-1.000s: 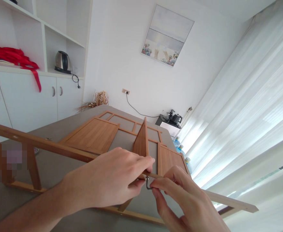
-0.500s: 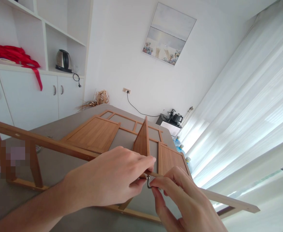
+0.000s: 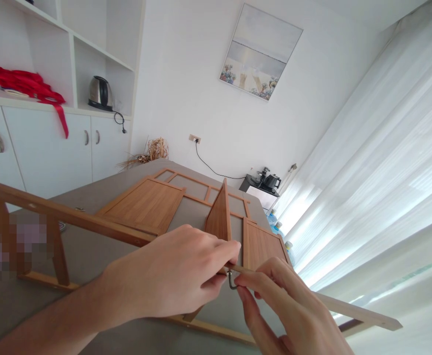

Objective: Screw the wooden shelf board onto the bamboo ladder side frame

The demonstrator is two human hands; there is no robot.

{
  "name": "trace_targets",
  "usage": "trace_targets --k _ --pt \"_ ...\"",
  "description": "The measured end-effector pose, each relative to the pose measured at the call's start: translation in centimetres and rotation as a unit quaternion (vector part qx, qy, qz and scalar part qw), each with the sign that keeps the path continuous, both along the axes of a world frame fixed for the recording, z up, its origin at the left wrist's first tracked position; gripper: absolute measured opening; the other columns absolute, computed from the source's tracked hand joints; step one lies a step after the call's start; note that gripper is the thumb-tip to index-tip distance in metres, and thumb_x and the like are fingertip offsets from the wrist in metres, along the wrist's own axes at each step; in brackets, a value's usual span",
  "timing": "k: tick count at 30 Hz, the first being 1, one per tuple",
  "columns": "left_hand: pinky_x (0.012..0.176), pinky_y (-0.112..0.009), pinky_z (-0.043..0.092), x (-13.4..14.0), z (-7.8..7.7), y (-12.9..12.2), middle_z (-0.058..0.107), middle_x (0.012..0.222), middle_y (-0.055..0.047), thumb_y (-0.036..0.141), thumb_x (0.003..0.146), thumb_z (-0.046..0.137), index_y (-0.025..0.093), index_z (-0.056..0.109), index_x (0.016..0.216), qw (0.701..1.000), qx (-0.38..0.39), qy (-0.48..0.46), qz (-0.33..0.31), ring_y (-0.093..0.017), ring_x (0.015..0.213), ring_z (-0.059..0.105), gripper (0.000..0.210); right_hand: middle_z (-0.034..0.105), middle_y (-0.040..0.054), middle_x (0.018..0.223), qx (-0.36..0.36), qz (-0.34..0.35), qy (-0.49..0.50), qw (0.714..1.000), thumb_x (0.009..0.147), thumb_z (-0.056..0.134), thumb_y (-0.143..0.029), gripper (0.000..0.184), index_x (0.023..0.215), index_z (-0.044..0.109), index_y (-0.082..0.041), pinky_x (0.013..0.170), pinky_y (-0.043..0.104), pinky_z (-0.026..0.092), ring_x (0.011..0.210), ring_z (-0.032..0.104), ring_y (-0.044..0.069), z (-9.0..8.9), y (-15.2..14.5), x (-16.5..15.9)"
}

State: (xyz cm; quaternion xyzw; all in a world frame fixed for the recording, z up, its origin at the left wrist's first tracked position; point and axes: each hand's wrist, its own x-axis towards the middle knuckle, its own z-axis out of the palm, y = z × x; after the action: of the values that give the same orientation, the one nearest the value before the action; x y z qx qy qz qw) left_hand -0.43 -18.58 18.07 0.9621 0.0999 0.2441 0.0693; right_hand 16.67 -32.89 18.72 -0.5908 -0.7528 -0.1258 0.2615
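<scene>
A wooden frame [image 3: 90, 221] stands on edge across the table in front of me. My left hand [image 3: 171, 273] grips its upper rail near the middle, thumb below and fingers over the top. There, an upright wooden panel [image 3: 220, 212] meets the rail from behind. Between thumb and fingertips, my right hand [image 3: 289, 305] pinches the bent end of a small L-shaped hex key [image 3: 231, 281]. The key's other end points up at a bolt head on the rail, close beside my left fingertips.
Wooden panels [image 3: 145, 204] and a slatted frame [image 3: 197, 197] lie on the grey-covered table [image 3: 127, 182]. A white cabinet [image 3: 49, 143] holds a kettle [image 3: 100, 92] and red cloth [image 3: 23, 84]. White curtains [image 3: 382, 148] hang at the right, with water bottles [image 3: 278, 227] below.
The view has shifted slightly, moving everything a little to the right. The hex key's bent end has swung slightly rightward with my right fingers. My left hand keeps its grip on the rail.
</scene>
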Motion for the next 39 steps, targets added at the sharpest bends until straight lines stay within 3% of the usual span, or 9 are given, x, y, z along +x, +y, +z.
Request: trace_targets --k 15,21,26,34,39 --pt "0.075 -0.026 0.051 -0.1 0.2 0.0 0.073 0.095 -0.002 0.022 0.091 0.058 0.025 0.058 0.117 1.000 -0.002 0.004 -0.001 -0.019 0.082 0.071 0.026 0.072 0.0015 0.085 -0.046 0.011 0.020 0.999 0.103 0.047 -0.024 0.022 0.101 0.069 -0.026 0.066 0.021 0.056 0.074 0.072 0.015 -0.2 -0.4 1.2" --pt "0.074 -0.026 0.050 -0.1 0.1 0.0 0.073 0.095 -0.002 0.021 0.090 0.059 0.026 0.059 0.117 1.000 -0.003 0.005 0.001 -0.019 0.082 0.071 0.027 0.071 -0.0007 0.077 -0.095 -0.012 0.018 0.995 0.105 0.044 -0.029 0.025 0.096 0.067 -0.027 0.056 0.020 0.054 0.063 0.070 0.014 -0.2 -0.5 1.0" --pt "0.073 -0.025 0.049 -0.1 0.2 -0.1 0.073 0.095 -0.001 0.022 0.090 0.059 0.027 0.060 0.116 1.000 -0.008 0.003 0.003 -0.019 0.081 0.071 0.026 0.069 -0.0007 0.074 -0.090 -0.017 0.015 0.996 0.105 0.042 -0.026 0.027 0.088 0.063 -0.025 0.061 0.020 0.054 0.066 0.071 0.015 -0.1 -0.5 0.8" --pt "0.071 -0.025 0.048 0.0 0.3 -0.1 0.074 0.094 -0.001 0.022 0.090 0.058 0.027 0.060 0.114 1.000 -0.021 0.007 -0.003 -0.019 0.078 0.070 0.025 0.070 -0.0031 0.084 -0.132 0.001 0.014 0.991 0.103 0.045 -0.019 0.019 0.098 0.062 -0.027 0.061 0.020 0.051 0.071 0.070 0.013 0.4 -0.5 0.8" --pt "0.070 -0.025 0.048 0.0 0.3 -0.1 0.073 0.095 -0.001 0.022 0.090 0.058 0.027 0.060 0.115 1.000 -0.018 0.009 -0.001 -0.018 0.077 0.070 0.025 0.073 -0.0009 0.089 -0.098 0.025 0.032 0.994 0.103 0.044 -0.018 0.021 0.103 0.062 -0.027 0.062 0.020 0.052 0.075 0.072 0.014 0.6 -0.5 0.7"
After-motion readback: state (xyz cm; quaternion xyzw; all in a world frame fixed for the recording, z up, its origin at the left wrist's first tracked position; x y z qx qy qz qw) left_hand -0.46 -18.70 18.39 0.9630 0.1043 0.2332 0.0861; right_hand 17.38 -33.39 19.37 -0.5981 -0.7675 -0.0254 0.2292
